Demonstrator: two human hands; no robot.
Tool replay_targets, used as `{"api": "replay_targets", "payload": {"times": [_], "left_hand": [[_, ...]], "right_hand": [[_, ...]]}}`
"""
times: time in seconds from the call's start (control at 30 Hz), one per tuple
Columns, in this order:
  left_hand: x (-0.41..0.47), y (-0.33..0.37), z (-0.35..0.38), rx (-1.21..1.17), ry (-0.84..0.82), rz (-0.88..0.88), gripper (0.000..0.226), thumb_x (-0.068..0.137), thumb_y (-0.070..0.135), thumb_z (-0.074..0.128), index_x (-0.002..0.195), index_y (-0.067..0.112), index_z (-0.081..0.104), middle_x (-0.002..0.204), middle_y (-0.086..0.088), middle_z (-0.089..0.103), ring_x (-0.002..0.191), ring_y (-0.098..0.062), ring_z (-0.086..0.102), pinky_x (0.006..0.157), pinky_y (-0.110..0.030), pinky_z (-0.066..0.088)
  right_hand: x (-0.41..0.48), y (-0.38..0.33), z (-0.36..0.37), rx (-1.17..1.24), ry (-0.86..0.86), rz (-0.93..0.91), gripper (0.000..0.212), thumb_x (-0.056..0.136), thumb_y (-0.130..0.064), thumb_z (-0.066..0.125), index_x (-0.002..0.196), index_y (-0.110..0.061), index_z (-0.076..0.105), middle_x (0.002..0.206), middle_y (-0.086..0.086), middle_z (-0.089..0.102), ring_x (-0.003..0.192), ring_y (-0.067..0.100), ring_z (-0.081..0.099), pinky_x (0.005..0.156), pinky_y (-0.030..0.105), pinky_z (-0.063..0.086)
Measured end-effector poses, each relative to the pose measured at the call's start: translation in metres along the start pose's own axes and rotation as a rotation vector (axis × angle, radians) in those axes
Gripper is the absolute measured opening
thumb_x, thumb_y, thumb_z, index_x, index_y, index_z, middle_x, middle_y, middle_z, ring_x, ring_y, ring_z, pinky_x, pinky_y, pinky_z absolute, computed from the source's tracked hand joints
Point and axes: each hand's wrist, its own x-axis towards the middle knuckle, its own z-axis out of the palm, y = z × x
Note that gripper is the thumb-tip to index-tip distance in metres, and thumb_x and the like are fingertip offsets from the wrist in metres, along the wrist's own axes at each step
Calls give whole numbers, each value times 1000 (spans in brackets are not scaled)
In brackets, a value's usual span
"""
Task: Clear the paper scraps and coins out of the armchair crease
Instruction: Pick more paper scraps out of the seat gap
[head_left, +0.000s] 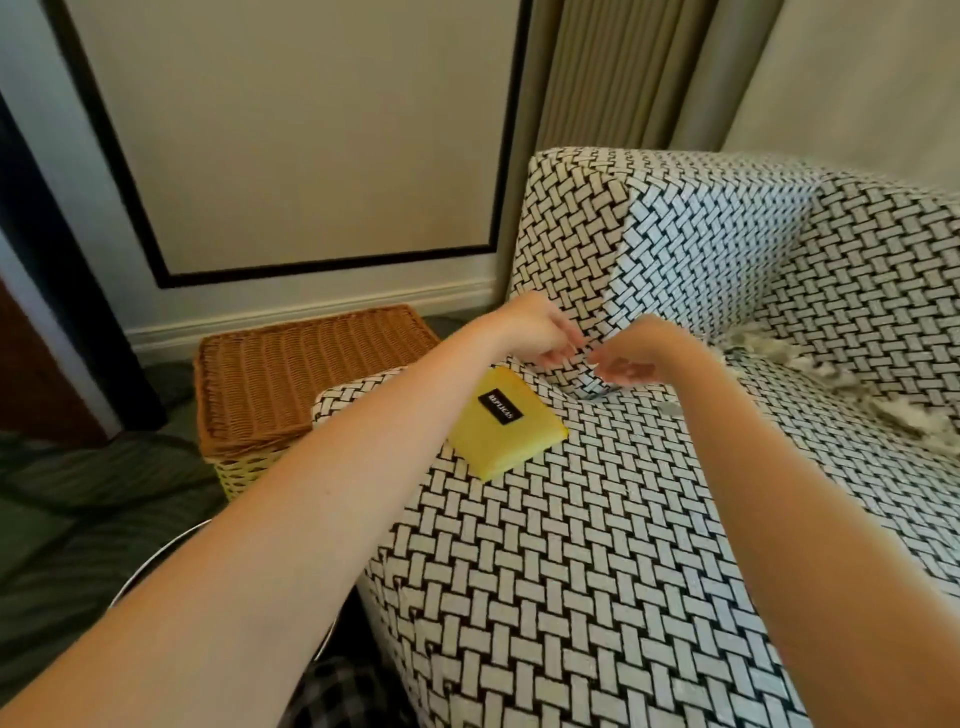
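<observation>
Forearms reach over the armchair (571, 545) seat, left hand (540, 332) and right hand (636, 356) meeting curl-fingered at the near-left crease, probably prying it open, can't tell if either holds anything; paper scraps (826, 376) fill the far-right crease, no clear coins.

This is a furnished room of a home or a hotel, a sitting corner. A black-and-white basket-weave upholstered armchair (597, 545) stands against a cream wall panel framed in dark moulding (291, 130), with a white skirting board (311, 317) below. Pleated beige floor-length curtains (613, 73) hang behind the chair. Beside it sits a brown lidded wicker basket (291, 374) on grey patterned carpet (93, 493) — soft, domestic furnishings throughout.
</observation>
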Motion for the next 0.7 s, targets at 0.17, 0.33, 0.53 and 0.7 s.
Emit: {"api": "replay_targets", "payload": {"times": [0.17,0.33,0.53,0.7], "left_hand": [[26,4,39,356,-95,61,40,91,1,44,125,17,57,133,-4,54,117,-18,53,98,-28,42],[37,17,61,409,-110,86,50,87,-9,40,127,16,56,135,-4,52,123,-19,49,98,-27,41],[57,29,84,422,-92,122,42,91,0,46,127,18,56,133,-5,53,117,-21,51,87,-24,38],[75,32,102,410,12,156,47,90,1,47,135,14,43,136,-10,48,119,-24,49,88,-26,40]], "right_hand": [[15,52,-20,-159,198,43,32,86,-7,57,117,1,56,72,5,51,49,10,38,38,17,34],[16,75,-25,-260,157,100,31,81,-12,67,108,-2,55,78,5,49,59,13,45,51,23,38],[24,85,-24,-275,182,59,33,78,-20,71,102,-2,56,100,12,62,81,22,62,81,31,54],[40,93,-33,8,150,49,30,82,-1,63,112,2,60,77,9,62,62,17,61,76,33,58]]}}
